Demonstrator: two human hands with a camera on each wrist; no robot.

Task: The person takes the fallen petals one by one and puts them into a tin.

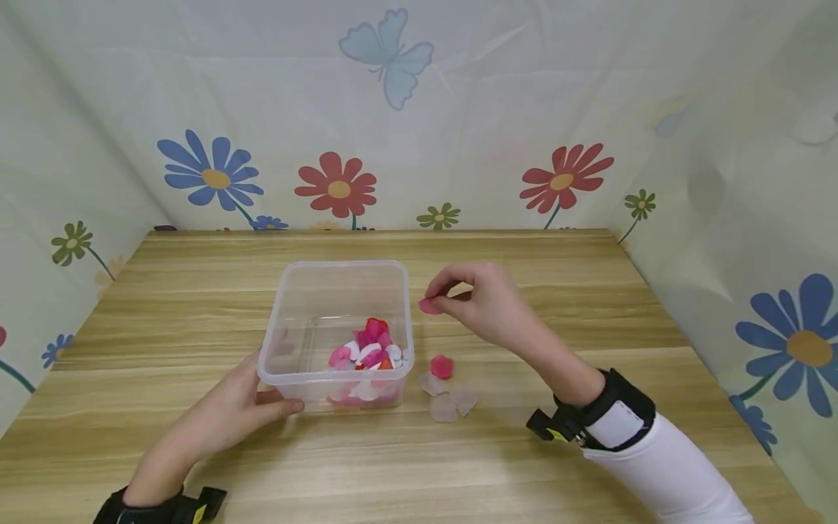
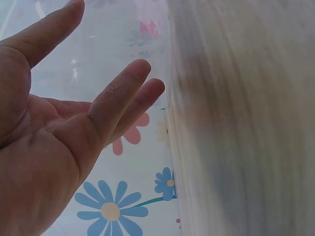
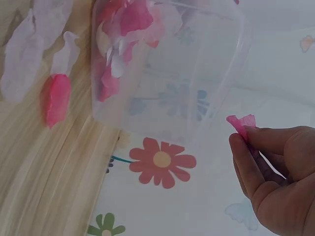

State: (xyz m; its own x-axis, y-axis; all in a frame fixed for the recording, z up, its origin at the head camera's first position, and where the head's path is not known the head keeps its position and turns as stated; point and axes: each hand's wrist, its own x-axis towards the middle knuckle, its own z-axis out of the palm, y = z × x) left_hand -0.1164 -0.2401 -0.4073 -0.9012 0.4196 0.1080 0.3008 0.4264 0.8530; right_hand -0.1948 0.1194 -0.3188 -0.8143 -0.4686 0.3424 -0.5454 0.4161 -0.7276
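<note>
A clear plastic container stands on the table with pink, white and red petals heaped in its right part. My left hand rests at its left front corner, thumb along the front wall; in the left wrist view the fingers look fairly straight beside the clear wall. Just right of the container's rim, my right hand pinches a pink petal between thumb and fingertips, above the table. The right wrist view shows this pink petal slightly crumpled, apart from the container.
On the table right of the container lie a dark pink petal and several pale petals, some touching. The wooden table meets a flower-printed cloth at its back and sides. Each wrist wears a black strap.
</note>
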